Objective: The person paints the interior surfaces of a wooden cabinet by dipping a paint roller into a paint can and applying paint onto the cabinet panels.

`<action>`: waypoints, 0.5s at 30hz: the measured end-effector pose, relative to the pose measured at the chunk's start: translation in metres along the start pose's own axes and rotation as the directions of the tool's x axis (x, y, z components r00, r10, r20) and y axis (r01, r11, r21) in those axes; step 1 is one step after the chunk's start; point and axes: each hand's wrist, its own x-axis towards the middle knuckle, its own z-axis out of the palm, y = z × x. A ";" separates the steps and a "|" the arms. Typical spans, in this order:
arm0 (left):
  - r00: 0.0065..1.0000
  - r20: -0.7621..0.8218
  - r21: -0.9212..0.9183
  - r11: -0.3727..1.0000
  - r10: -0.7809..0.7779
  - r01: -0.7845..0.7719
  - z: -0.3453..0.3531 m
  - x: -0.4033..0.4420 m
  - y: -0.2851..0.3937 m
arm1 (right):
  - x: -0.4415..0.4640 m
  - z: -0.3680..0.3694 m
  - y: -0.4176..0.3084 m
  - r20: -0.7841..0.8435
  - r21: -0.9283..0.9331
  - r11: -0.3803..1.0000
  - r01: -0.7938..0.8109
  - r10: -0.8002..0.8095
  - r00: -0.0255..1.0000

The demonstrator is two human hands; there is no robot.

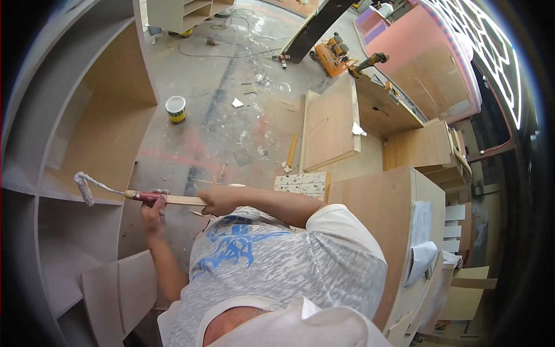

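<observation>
My left hand is closed around the red handle of a paint roller. The roller's small head, at the far left, is coated in white paint and appears in front of a cabinet's shelf edge. A pale wooden strip runs from the handle toward my right hand, whose fingers are wrapped round its other end. The strip lies in line with the handle; how they join is hidden by my left hand. To the left stands the tall shelf cabinet, its frame painted greyish white and an inner panel bare wood.
A paint can stands on the concrete floor. Scraps and cords lie farther off. An orange compressor, a cordless drill and wooden cabinets are on the right. Loose boards lean at lower left.
</observation>
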 end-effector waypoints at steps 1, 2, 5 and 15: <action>0.999 0.040 -0.042 0.999 -0.023 0.025 0.003 0.004 -0.004 | -0.003 -0.006 0.004 0.007 0.000 1.000 0.000 0.000 1.000; 0.999 0.038 -0.048 0.999 -0.019 0.020 0.008 0.010 -0.010 | -0.007 -0.013 0.008 -0.015 -0.018 1.000 -0.002 0.002 1.000; 1.000 0.000 -0.034 0.999 -0.022 0.022 0.020 0.030 -0.022 | 0.007 -0.013 0.043 -0.079 0.034 0.998 0.060 -0.057 0.995; 0.987 -0.143 0.042 0.996 -0.067 0.074 0.102 0.127 -0.069 | 0.031 -0.124 0.154 0.176 0.301 0.954 0.019 -0.075 0.982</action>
